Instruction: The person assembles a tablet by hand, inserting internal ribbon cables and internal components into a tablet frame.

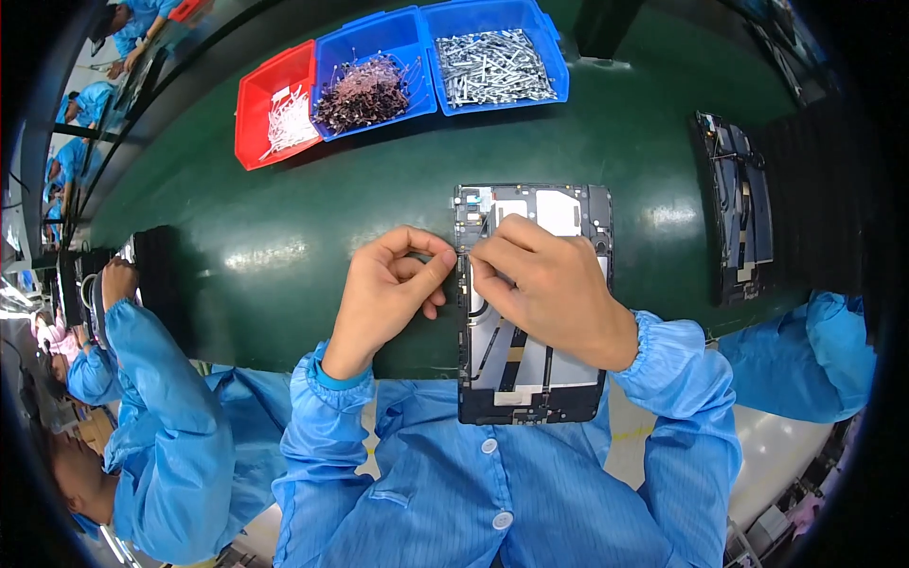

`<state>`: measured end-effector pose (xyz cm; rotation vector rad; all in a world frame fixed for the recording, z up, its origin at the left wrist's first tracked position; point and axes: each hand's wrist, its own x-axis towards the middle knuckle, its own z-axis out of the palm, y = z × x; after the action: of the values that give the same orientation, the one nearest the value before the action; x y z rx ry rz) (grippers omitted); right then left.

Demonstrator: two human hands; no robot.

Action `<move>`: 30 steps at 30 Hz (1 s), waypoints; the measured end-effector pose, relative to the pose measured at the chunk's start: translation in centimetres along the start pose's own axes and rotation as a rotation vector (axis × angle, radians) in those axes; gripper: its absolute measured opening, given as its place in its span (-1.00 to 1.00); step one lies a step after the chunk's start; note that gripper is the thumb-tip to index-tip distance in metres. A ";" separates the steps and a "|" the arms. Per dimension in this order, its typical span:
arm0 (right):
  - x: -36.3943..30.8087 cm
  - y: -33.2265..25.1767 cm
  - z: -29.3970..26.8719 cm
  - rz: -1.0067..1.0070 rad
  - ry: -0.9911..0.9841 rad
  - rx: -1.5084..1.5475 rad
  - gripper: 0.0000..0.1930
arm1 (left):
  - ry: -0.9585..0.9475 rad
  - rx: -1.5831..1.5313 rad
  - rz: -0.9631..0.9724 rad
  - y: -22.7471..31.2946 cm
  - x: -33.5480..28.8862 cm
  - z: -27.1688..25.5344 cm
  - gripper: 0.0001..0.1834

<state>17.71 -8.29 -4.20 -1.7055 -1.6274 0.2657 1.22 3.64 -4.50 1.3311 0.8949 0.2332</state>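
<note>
An opened tablet (pixel 568 374), its black frame, silver-white panels and dark cables exposed, lies in front of me. Its near end reaches past the table's front edge. My left hand (pixel 383 293) is at the tablet's left side, thumb and index finger pinched together at the edge. Over the upper middle of the tablet, my right hand (pixel 549 289) has its fingers pinched close to the left fingertips. Whatever sits between either hand's fingertips is too small to make out. The right hand covers part of the inside.
Across the green table (pixel 379 204) stand a red bin (pixel 248 118) of white pieces, a blue bin (pixel 327 43) of pink and dark cables, and a blue bin (pixel 559 71) of silvery strips. Another opened tablet (pixel 743 213) lies right, by a dark belt. Co-workers in blue sit on both sides.
</note>
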 end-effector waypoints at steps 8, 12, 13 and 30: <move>0.0 0.2 -0.1 0.010 -0.026 0.010 -0.92 | -0.033 0.025 -0.023 0.5 0.4 -0.3 -0.90; 0.1 0.2 -0.2 0.021 -0.043 0.041 -0.92 | -0.053 0.020 -0.033 1.0 0.6 -0.4 -0.92; 0.2 0.2 -0.2 0.030 -0.047 0.049 -0.92 | -0.061 0.013 -0.041 1.1 0.7 -0.5 -0.93; 0.2 0.4 -0.1 0.018 -0.036 0.037 -0.91 | 0.002 -0.013 -0.056 1.0 0.7 0.3 -0.92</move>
<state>18.08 -8.09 -4.29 -1.6969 -1.6245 0.3345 2.21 4.12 -3.94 1.2920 0.9296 0.1968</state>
